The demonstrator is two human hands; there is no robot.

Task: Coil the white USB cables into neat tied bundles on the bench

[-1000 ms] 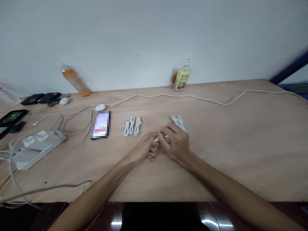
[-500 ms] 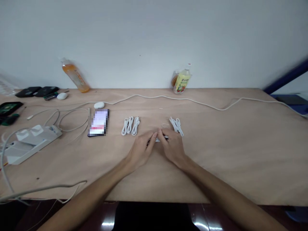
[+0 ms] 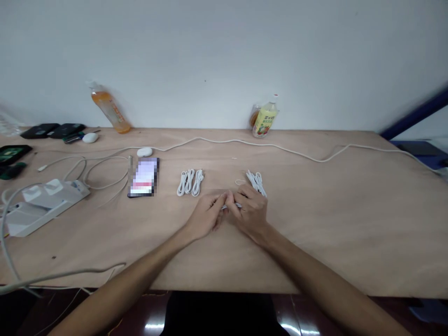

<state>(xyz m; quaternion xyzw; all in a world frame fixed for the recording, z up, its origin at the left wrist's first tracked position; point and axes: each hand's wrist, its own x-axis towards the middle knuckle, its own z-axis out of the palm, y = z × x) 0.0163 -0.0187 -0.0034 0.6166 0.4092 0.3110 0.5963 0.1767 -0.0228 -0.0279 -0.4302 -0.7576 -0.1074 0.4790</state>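
My left hand [image 3: 206,215] and my right hand [image 3: 250,211] meet over the table, fingertips almost touching. Both are closed on a white cable [image 3: 238,205], of which only short bits show between the fingers. To the left of my hands lie three white bundled cables [image 3: 189,182], side by side. More bundled white cable [image 3: 256,182] rests just beyond my right hand, and a thin loop of white wire or tie [image 3: 240,182] lies beside it.
A phone [image 3: 143,177] and a white earbud case [image 3: 144,152] lie to the left, near a power strip [image 3: 49,210] with plugs. A long white cord [image 3: 287,148] crosses the table. An orange drink bottle [image 3: 110,109] and a yellow-labelled bottle [image 3: 266,117] stand by the wall.
My fingers have shifted around the cable. The left fingers have curled further under it, and the right fingers are bent more. The bundles on the table lie as before.
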